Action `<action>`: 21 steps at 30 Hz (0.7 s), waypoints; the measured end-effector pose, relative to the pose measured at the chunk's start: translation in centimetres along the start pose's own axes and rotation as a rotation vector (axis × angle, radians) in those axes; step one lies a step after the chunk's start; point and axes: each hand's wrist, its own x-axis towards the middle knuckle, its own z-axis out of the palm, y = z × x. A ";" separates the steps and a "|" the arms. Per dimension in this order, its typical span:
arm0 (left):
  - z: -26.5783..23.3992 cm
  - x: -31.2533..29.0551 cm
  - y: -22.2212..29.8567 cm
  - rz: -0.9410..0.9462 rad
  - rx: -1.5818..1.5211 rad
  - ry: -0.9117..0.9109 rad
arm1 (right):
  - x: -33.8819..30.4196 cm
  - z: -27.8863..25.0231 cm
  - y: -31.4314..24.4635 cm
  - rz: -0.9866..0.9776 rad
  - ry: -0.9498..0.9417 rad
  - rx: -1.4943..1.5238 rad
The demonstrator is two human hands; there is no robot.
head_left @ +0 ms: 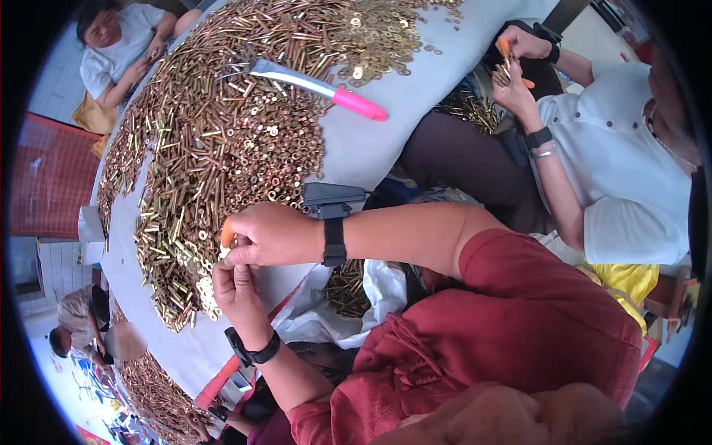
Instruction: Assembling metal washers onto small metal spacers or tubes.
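In the head view, the right hand, an orange cover on one finger, and the left hand come together at the fingertips over the worktop; exactly what they pinch is too small to tell. Gold-coloured washers lie just beside the left hand, at the edge of a heap of brassy bolts, while a pink-handled tool rests farther off, partly on the heap.
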 end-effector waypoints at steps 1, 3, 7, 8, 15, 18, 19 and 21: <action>0.3 0.1 0.2 0.001 0.008 -0.017 | 0.1 -0.2 0.0 0.049 -0.012 0.139; 1.1 0.4 0.5 -0.001 0.021 -0.036 | 0.1 -0.6 0.3 0.005 0.019 0.131; 2.2 1.3 0.3 -0.046 -0.134 0.077 | 0.4 -1.3 0.7 -0.020 0.045 0.089; 2.5 1.5 0.3 -0.026 -0.212 0.140 | 0.4 -1.6 0.6 0.001 0.030 0.077; 4.6 0.1 1.8 -0.078 -0.045 0.234 | -0.5 -2.7 -0.5 0.262 -0.242 0.434; 3.7 0.8 1.6 -0.066 -0.172 0.450 | -0.8 -2.1 -0.9 0.008 -0.193 0.311; 3.3 0.4 1.5 -0.061 -0.154 0.397 | -1.1 -2.2 -1.2 0.065 -0.185 0.308; 1.8 -0.7 1.0 -0.052 -0.134 0.346 | -1.1 -2.9 -1.7 0.119 -0.178 0.307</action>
